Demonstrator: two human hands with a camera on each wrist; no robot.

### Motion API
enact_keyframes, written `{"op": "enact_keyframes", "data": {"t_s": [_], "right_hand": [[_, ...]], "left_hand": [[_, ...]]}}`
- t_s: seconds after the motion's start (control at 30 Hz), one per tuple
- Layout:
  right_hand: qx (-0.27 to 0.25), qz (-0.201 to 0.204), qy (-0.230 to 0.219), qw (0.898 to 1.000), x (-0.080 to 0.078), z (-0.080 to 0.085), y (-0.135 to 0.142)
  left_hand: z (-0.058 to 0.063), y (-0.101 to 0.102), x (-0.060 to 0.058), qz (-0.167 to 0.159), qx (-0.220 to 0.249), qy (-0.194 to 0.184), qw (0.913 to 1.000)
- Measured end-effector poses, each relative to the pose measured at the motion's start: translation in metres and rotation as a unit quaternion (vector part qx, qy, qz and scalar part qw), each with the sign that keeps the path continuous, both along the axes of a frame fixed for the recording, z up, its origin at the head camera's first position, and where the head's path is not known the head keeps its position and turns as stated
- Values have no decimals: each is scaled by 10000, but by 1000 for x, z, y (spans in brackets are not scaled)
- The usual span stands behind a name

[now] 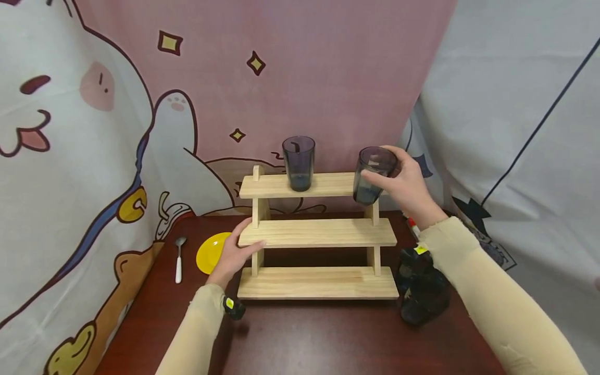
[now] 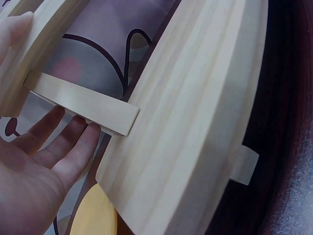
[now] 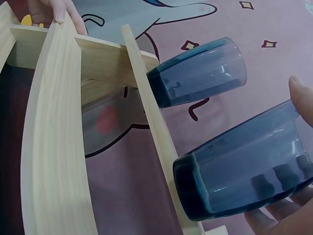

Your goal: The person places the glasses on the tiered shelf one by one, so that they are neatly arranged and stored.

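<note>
A three-tier wooden shelf rack stands on the table. At its left end my left hand grips the middle board; in the left wrist view the thumb lies over the board and the fingertips touch the upright below. My right hand holds a dark tinted glass at the right end of the top board, thumb on the near side and fingers behind. The right wrist view shows this glass with its base close to the board's edge. A second matching glass stands upright on the top board, left of centre.
Left of the rack, a yellow plate and a white-handled spoon lie on the table. A black bundle and a red-and-white marker-like item are to the right. A printed cloth hangs close behind.
</note>
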State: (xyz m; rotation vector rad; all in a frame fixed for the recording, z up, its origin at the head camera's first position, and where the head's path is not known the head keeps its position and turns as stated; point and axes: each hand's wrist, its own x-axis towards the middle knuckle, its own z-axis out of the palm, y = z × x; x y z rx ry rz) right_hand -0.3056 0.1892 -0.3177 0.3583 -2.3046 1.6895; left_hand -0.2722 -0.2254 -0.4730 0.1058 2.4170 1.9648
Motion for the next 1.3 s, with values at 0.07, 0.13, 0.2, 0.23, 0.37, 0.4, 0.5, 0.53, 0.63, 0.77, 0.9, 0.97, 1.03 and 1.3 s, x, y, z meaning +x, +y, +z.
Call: {"op": "enact_keyframes", "data": {"t_s": [0.07,0.13,0.2,0.23,0.37,0.4,0.5,0.53,0.63,0.77,0.9,0.97,1.03,1.3], "right_hand": [[-134,45,1,9999,-5,0,-5],[-191,11,2,9998,-9,-1,-9],[-237,-27,-12,9997,-12,-2,-13],[-261,-45,-27,9996,-14,-2,-15],[-342,-14,-107,9994,-19,-1,-22],[-347,-3,-141,9993,-21,-1,-24],[-318,2,-237,9992,-25,0,-29],[-285,-7,-260,9993,-26,0,-31],[-232,-22,-306,9993,-30,0,-34],[-204,-24,-407,9990,-35,0,-39],[-278,-19,-464,9985,-39,-2,-43],[-307,-39,-418,9986,-41,-3,-44],[-291,-77,-351,9989,-43,-3,-45],[-247,-70,-194,9995,-51,2,-50]], "left_hand": [[0,0,0,12,-6,-9,10000],[-1,0,0,16,-37,-27,10000],[-2,0,0,18,-76,-52,10000],[-2,0,1,15,-82,-59,9999],[-3,-1,1,52,-77,-47,9999],[-3,-1,1,71,-78,-36,9999],[-2,-2,2,104,-100,8,9999],[-2,-2,2,98,-82,9,9999],[-2,-2,2,60,-19,-4,10000],[-3,-2,2,33,74,-42,10000],[-5,-2,2,39,34,11,10000],[-8,-2,0,55,-23,15,10000],[-16,-4,-6,97,-49,31,9999],[-34,-4,-16,153,86,146,9997]]}}
